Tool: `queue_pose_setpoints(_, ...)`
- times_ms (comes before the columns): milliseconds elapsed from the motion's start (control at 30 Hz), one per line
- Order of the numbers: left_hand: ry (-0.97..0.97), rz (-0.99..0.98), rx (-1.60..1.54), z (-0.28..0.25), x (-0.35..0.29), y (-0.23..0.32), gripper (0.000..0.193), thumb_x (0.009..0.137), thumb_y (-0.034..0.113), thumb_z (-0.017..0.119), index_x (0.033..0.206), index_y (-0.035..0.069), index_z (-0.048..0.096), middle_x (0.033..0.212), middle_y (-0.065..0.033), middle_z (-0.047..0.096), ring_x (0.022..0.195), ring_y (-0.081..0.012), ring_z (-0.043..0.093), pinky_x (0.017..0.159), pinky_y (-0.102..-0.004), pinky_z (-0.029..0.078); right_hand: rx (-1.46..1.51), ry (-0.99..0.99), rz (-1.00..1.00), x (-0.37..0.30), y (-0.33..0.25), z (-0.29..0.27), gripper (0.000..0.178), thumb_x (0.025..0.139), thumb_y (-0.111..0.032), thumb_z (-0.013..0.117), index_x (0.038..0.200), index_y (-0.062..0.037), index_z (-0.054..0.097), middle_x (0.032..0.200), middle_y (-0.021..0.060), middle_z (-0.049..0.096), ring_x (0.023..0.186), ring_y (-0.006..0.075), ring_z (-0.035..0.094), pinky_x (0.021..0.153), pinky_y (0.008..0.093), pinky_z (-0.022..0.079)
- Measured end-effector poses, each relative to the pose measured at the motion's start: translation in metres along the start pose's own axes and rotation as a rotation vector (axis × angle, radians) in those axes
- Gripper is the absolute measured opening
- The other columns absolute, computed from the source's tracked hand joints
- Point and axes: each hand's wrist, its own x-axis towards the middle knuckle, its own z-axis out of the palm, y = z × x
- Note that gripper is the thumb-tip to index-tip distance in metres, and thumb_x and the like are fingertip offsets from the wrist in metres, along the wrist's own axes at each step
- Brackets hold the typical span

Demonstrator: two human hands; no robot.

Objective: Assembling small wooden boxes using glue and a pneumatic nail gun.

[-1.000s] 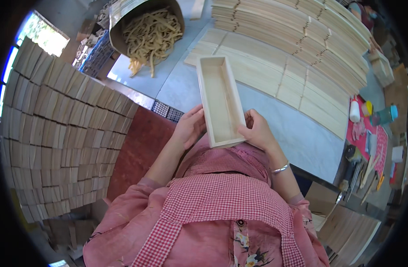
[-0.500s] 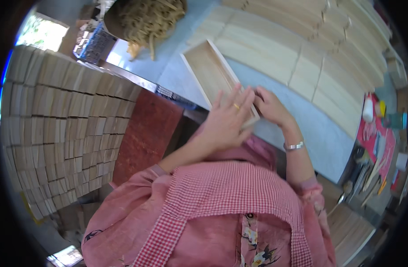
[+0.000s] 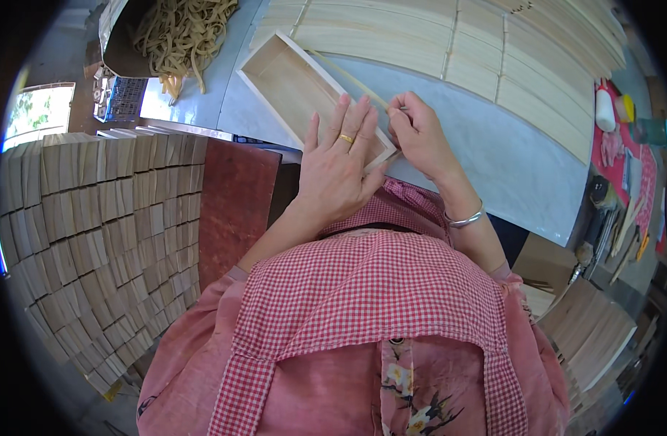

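A shallow, open-topped rectangular wooden box lies slantwise at the near edge of the table, its inside bare where it shows. My left hand rests over the near end of this box, fingers stretched out across the rim and the thumb apart. Just right of the box, the fingers of my right hand are closed in a pinch on a thin tan band. That band runs in a taut line along the box's right side toward its far end. Whether it passes around the box is hidden.
A pile of tan bands spills from a container at the far left. Rows of pale wooden boards cover the table's far side. Stacked wood pieces rise on the left beside a red-brown board. Tools and bottles crowd the right.
The tan band now shows stretched along the box's right side from my right hand. Both hands and the box appear further left and higher as the view has shifted.
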Motion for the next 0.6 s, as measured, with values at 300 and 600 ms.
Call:
queue_pose_setpoints(300, 0.058, 0.007, -0.372, -0.011, -0.008, -0.025, 0.072, 0.089, 0.03, 0.064, 0.153, 0.008, 0.04, 0.161, -0.0126, 0.038, 0.15, -0.0358, 0.032, 0.12, -0.0518, 0.027, -0.288, -0.114, -0.087, 0.026, -0.017, 0.006, 0.014, 0.094, -0.013, 0.055, 0.092, -0.0012, 0.063, 0.075, 0.0045, 0.062, 0.063, 0.0144, 0.05, 0.058, 0.0286, 0.042)
queue_pose_setpoints(600, 0.43, -0.424, -0.181, -0.029, 0.052, -0.186, 0.037, 0.086, 0.017, 0.06, 0.121, 0.004, 0.064, 0.126, -0.0199, 0.062, 0.11, -0.0382, 0.061, 0.093, -0.0452, 0.051, -0.633, -0.23, -0.097, 0.063, -0.032, 0.013, 0.017, 0.093, -0.014, 0.058, 0.096, 0.0005, 0.065, 0.076, 0.0046, 0.063, 0.065, 0.0144, 0.052, 0.061, 0.028, 0.045)
